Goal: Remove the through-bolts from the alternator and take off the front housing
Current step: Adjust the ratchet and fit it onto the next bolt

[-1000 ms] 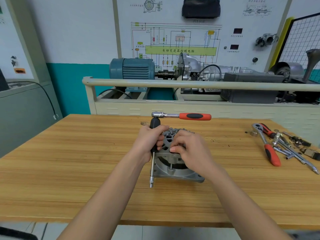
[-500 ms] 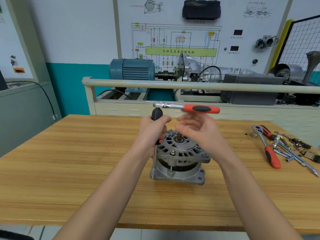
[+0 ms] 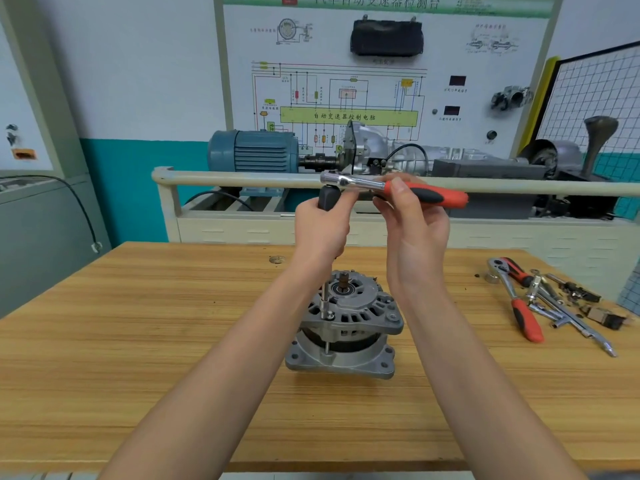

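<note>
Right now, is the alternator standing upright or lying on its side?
Upright. The alternator rests on its flat flange on the table, and its shaft end points straight up.

The alternator sits on the table below both hands; spare tools lie well right.

Left hand grips driver on alternator; right hand holds ratchet.
</note>
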Demonstrator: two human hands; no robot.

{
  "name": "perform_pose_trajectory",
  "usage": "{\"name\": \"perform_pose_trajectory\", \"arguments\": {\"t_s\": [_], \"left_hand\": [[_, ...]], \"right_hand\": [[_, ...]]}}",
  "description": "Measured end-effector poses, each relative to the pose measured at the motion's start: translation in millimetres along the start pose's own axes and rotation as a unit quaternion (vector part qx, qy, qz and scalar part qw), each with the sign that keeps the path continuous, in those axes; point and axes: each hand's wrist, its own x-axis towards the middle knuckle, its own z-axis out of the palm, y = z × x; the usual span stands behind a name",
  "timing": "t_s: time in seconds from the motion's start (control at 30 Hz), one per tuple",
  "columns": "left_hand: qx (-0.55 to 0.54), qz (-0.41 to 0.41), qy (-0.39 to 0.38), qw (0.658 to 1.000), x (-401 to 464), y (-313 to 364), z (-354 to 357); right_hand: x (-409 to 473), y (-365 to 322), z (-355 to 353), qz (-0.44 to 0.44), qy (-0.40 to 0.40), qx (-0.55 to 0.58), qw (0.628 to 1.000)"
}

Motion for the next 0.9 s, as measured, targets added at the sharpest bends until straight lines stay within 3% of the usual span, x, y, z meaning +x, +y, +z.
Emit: {"name": "perform_pose_trajectory", "arguments": {"t_s": [0.47,0.9], "left_hand": [[-0.028,-0.008,-0.013,0.999,5,0,4],[-0.015,0.019,-0.095,0.995,5,-4,-3]], "right_hand": [[4,-2,3,-0.01,-0.013,-0.019,1.0],[-8,-15,4,-0.102,-0.057,-0.094,0.989]]}}
